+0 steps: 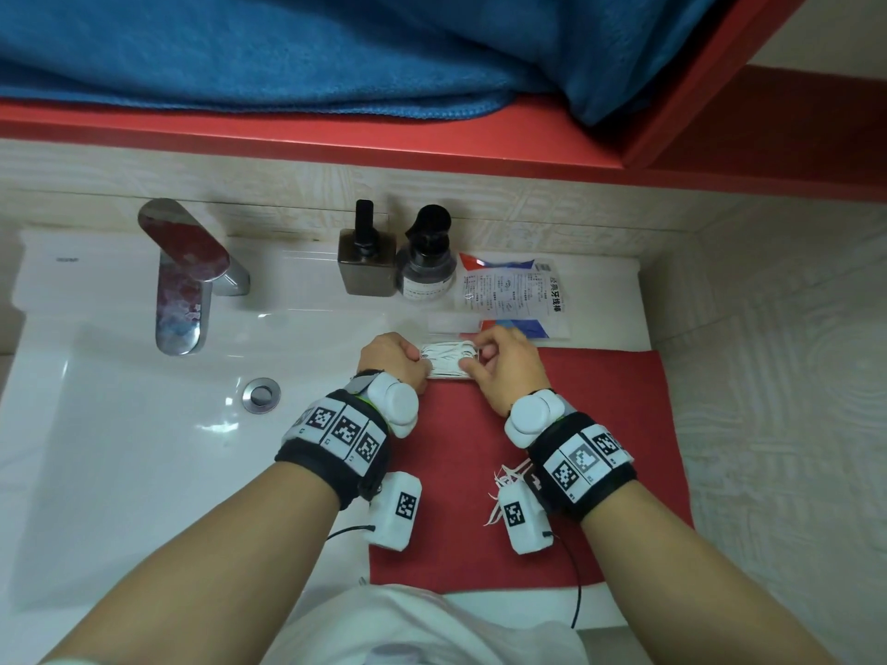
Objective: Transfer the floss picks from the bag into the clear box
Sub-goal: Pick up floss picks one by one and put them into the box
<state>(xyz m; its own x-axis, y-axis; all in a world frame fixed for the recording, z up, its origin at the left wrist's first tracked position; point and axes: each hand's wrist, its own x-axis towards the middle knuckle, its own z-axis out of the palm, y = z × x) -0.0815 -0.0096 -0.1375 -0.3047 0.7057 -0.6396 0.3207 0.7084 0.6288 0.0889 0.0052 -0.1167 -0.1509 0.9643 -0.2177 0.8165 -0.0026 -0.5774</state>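
While both forearms reach forward over the white ceramic basin, each wrist carries a black band with printed square markers and a white module, and these partly cover the flat red mat spread on the right side of the counter. Just beside the right wristband, a small loose heap of white floss picks lies on the mat, half hidden behind the hanging white tag. Farther out, at the mat's far edge, the left hand and the right hand face each other with fingers curled, pinching opposite ends of the small clear box, in which white picks show; the fingers hide its ends. Beyond the right hand, the flat printed plastic bag with red and blue corners lies on the white counter, apart from the box. Left of it stand a round dark pump bottle and a square brown pump bottle, touching side by side. A chrome faucet rises farther left, above the round metal drain. A red shelf holding a folded blue towel runs across the back.
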